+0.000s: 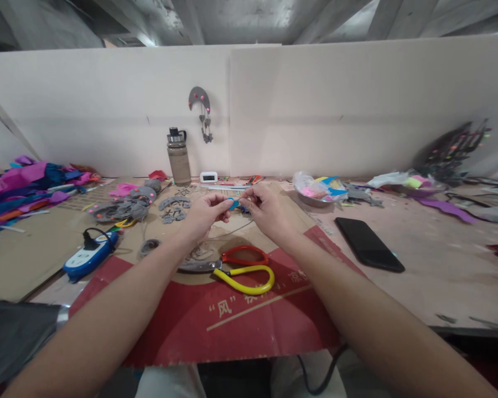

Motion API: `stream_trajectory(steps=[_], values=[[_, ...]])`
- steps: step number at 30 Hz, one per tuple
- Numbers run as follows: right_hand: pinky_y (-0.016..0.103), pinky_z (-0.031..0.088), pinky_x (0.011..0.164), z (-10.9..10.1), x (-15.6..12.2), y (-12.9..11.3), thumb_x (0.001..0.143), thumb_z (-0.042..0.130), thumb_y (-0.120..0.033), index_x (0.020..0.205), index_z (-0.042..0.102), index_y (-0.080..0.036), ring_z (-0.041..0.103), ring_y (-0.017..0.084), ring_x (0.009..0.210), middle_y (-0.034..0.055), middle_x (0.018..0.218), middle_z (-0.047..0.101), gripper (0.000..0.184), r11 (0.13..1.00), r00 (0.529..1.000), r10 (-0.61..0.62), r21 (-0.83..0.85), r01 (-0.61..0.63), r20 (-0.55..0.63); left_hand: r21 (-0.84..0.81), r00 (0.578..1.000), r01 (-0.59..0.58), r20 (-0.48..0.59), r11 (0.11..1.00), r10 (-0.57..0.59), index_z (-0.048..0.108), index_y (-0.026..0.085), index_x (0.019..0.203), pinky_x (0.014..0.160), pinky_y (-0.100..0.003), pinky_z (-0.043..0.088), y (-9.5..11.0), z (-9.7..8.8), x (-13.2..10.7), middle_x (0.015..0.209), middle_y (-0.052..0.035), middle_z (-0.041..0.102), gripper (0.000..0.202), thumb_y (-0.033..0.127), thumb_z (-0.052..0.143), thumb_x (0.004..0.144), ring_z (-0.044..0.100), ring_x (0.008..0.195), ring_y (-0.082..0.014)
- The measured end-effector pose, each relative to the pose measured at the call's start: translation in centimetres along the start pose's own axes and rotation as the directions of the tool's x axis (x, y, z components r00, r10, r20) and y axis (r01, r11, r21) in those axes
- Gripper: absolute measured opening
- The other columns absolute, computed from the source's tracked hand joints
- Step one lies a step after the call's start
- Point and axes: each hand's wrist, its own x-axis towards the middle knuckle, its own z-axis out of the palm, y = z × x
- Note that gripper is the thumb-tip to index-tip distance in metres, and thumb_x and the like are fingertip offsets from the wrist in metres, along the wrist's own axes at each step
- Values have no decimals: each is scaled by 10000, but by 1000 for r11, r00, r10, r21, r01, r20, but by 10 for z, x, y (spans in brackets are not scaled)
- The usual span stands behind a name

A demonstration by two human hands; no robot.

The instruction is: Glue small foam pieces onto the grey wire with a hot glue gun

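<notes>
Person's working at the table (pixel 423 237), both hands raised over the middle, fingertips nearly meeting. L hand (pixel 213 210) is pinching a small blue piece (pixel 234 204) btwn thumb & fingers. R hand (pixel 263 203) is curling in just beside it, thumb & forefinger bent close; can't tell from here if it's gripping the piece too.

Taking the blue piece as clock centre & the wall (pixel 357 110) as 12: scissors (pixel 218 266) w/ one red & one yellow handle are lying at 6, on red cardboard (pixel 249 337). Grey cutouts (pixel 173 203) are lying at 9, nr L hand; further out, same way, a cloth pile (pixel 25 190) is showing pink, purple & blue. Blue-&-white power strip (pixel 92 257), w/ black plug (pixel 90 241) in it, is sitting btwn 8 & 9. Bottle (pixel 178 160) is standing upright at 10; grey moon decoration (pixel 198 93) w/ pink & red dots is hanging on the wall at 11. Bowl (pixel 313 202) is holding plastic & bright bits abt 3. Black phone (pixel 369 244) is lying flat farther out, btwn 3 & 4.
</notes>
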Motion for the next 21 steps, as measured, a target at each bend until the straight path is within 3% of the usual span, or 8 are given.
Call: stream_trajectory(steps=[21], values=[[282, 358, 654, 5, 1, 6, 807, 525, -227, 739, 557, -194, 484, 156, 720, 16, 713, 546, 83, 1000, 1000, -5, 14, 5, -10, 42, 1000, 16, 6, 999, -16, 588, 134, 699, 537, -223, 378, 1, -1, 0, 583, 14, 543, 213, 321, 691, 693, 480, 531, -76]])
